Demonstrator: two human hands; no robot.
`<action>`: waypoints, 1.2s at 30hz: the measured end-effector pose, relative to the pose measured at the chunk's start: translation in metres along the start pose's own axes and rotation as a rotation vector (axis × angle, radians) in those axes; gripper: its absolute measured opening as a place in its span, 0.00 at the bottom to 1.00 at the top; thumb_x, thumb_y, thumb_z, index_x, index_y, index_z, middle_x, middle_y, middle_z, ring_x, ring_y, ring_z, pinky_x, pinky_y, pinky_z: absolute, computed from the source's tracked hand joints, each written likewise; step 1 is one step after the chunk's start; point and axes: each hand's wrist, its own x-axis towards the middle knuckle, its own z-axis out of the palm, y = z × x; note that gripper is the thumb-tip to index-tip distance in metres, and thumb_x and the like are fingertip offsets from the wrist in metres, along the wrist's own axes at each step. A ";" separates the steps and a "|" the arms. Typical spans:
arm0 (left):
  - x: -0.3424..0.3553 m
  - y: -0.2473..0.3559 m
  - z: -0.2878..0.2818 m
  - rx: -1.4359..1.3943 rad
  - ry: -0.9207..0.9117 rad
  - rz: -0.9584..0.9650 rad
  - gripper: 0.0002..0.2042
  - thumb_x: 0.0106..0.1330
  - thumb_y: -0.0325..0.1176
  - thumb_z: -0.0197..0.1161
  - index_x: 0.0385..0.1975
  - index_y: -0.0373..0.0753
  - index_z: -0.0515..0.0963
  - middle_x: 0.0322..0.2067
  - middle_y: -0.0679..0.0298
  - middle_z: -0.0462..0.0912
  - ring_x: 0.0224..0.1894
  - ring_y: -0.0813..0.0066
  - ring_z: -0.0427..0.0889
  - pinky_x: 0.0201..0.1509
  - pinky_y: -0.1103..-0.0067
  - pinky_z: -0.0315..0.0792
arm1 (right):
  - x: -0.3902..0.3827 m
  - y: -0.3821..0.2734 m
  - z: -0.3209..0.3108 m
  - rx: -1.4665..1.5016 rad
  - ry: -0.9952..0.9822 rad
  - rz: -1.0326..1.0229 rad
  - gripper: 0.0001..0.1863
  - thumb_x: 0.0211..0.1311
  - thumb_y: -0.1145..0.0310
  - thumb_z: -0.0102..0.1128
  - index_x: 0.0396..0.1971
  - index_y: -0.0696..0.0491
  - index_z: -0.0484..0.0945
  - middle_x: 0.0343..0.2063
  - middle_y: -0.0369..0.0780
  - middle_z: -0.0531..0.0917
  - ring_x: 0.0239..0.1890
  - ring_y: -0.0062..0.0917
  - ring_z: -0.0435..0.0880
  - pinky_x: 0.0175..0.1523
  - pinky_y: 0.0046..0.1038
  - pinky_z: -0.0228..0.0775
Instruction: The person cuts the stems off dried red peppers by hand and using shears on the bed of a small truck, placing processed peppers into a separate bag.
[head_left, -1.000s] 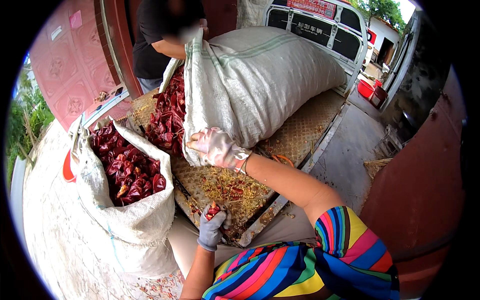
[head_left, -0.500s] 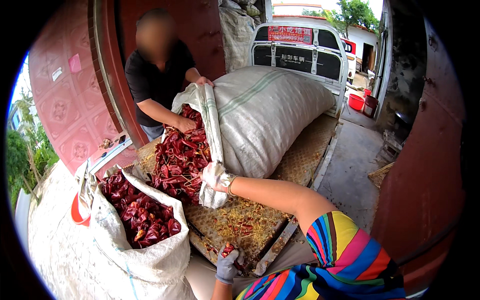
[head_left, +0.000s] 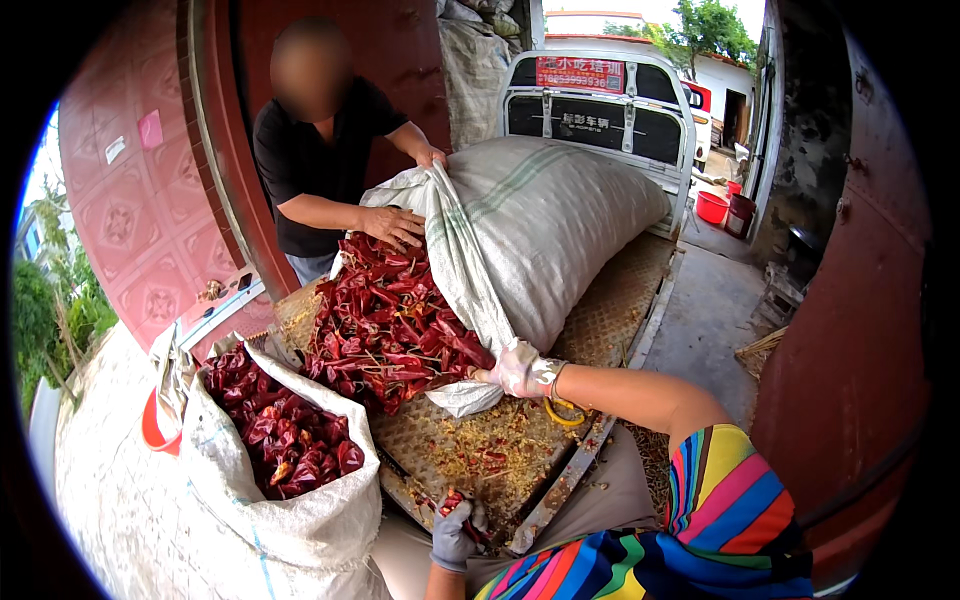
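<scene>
A big white woven sack (head_left: 560, 220) lies on its side, with dried red chili peppers (head_left: 380, 330) spilling from its mouth onto a metal truck bed (head_left: 500, 430). My right hand (head_left: 525, 370), in a pale stained glove, grips the lower rim of that mouth. A yellow ring-shaped handle (head_left: 566, 412) hangs by my right wrist. Close to the near edge of the bed, my left hand (head_left: 455, 535), in a grey glove, is closed around some red chili peppers (head_left: 452, 502). Across from me a person's hand (head_left: 393, 226) rests over the peppers; their other hand (head_left: 430, 156) holds the sack's upper rim.
At left stands an open white sack (head_left: 290, 530) filled with dark red peppers (head_left: 285, 430). Part of a red basin (head_left: 155, 425) shows behind it. Yellow seeds and bits litter the bed. A white rack (head_left: 600, 100) closes its far end. Red buckets (head_left: 712, 207) stand beyond at right.
My right hand has pulled the sack's lower rim rightward, and more peppers lie spread at its mouth. The other person's hand has come up from among the peppers. My left hand stays nearly still.
</scene>
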 end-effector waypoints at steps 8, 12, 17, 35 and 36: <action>0.001 0.000 -0.002 0.067 -0.031 -0.006 0.06 0.61 0.34 0.57 0.34 0.41 0.71 0.23 0.63 0.74 0.21 0.74 0.70 0.24 0.78 0.65 | -0.006 0.010 -0.003 -0.292 0.007 -0.209 0.30 0.56 0.69 0.45 0.60 0.30 0.64 0.26 0.33 0.81 0.23 0.25 0.83 0.17 0.32 0.67; -0.001 0.003 0.010 0.054 0.006 0.011 0.08 0.61 0.35 0.58 0.37 0.42 0.72 0.24 0.63 0.74 0.22 0.74 0.70 0.23 0.79 0.65 | -0.011 0.003 0.023 -0.200 0.017 -0.277 0.22 0.54 0.70 0.46 0.49 0.36 0.74 0.24 0.35 0.80 0.25 0.30 0.83 0.19 0.34 0.69; -0.004 0.004 0.015 0.066 0.003 0.057 0.11 0.61 0.34 0.60 0.39 0.39 0.70 0.23 0.61 0.73 0.22 0.74 0.69 0.24 0.79 0.66 | -0.021 0.003 0.052 -0.209 0.111 -0.410 0.12 0.49 0.70 0.49 0.35 0.49 0.76 0.22 0.36 0.79 0.22 0.30 0.81 0.19 0.36 0.68; -0.002 0.005 0.014 0.041 -0.029 0.049 0.12 0.61 0.34 0.59 0.40 0.37 0.70 0.21 0.62 0.71 0.21 0.75 0.68 0.24 0.79 0.66 | -0.008 -0.016 -0.019 0.017 0.164 -0.115 0.17 0.58 0.60 0.54 0.46 0.48 0.74 0.34 0.42 0.79 0.31 0.33 0.83 0.30 0.35 0.75; -0.002 0.004 0.014 0.038 -0.023 0.047 0.12 0.60 0.34 0.60 0.40 0.37 0.69 0.22 0.62 0.71 0.21 0.75 0.69 0.24 0.79 0.66 | -0.010 -0.017 -0.020 0.042 0.216 -0.104 0.16 0.57 0.60 0.54 0.45 0.47 0.74 0.34 0.42 0.79 0.31 0.33 0.83 0.31 0.36 0.74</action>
